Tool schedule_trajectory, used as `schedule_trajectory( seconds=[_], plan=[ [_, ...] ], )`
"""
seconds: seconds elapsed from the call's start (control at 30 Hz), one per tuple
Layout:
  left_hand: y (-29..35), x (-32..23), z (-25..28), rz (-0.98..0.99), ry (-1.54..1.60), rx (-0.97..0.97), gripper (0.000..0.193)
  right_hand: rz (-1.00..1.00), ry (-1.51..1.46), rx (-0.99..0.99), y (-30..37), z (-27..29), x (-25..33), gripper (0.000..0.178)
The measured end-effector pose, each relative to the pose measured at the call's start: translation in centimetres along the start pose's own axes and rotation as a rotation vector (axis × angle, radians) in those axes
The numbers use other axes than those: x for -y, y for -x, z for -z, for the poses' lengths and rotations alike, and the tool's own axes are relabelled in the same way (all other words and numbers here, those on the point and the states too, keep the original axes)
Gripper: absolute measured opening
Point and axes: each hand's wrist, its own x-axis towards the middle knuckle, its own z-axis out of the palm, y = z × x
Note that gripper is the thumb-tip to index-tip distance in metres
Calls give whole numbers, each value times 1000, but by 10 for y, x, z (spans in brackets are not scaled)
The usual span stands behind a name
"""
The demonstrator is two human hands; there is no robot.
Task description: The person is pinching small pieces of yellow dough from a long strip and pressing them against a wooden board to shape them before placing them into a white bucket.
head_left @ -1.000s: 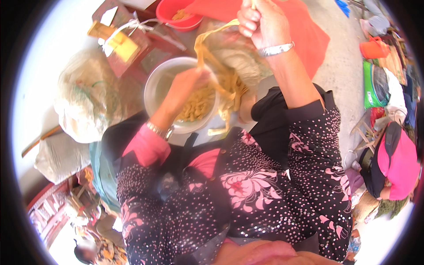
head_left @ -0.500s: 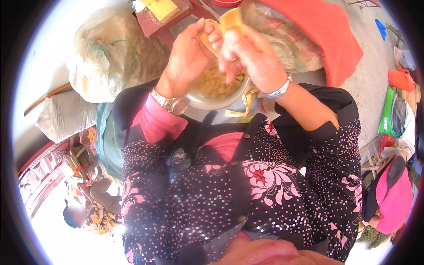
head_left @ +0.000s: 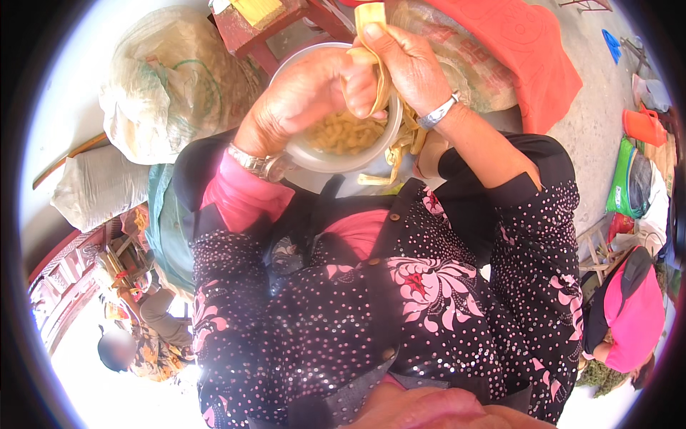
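A flat, pale-yellow strip stands upright between my two hands, its lower part bent round the fingertips. My left hand is closed, with curled fingers gripping the lower part of the strip. Higher up, my right hand pinches the strip, its thumb lying flat on the front. Below them a white round tub holds many small yellow pieces, partly hidden by my left hand. Loose yellow strips lie just right of the tub. What the strip is made of is unclear.
A dark red wooden stool with yellow sheets on it stands at the far side. Large translucent sacks crowd the left, and an orange-red cloth covers sacks at right. Two other people are farther off, one on each side.
My left hand has moved down and left, its fingers now curled. My right hand has shifted slightly right, and the strip shows as a longer, bent band between them.
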Motion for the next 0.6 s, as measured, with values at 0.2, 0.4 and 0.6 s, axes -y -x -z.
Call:
schedule_trajectory(
  seconds=[0.2, 0.4, 0.6],
  plan=[
    [4, -1, 0, -643, -1321, -443, 14, 51, 375, 52, -15, 10, -5, 44],
    [-4, -5, 3, -846, -1462, -388, 9, -126, 260, 272, -26, 11, -23, 65],
    [0, 3, 3, -470, -852, -504, 10, 121, 196, 348, -25, 13, -7, 65]
  ],
)
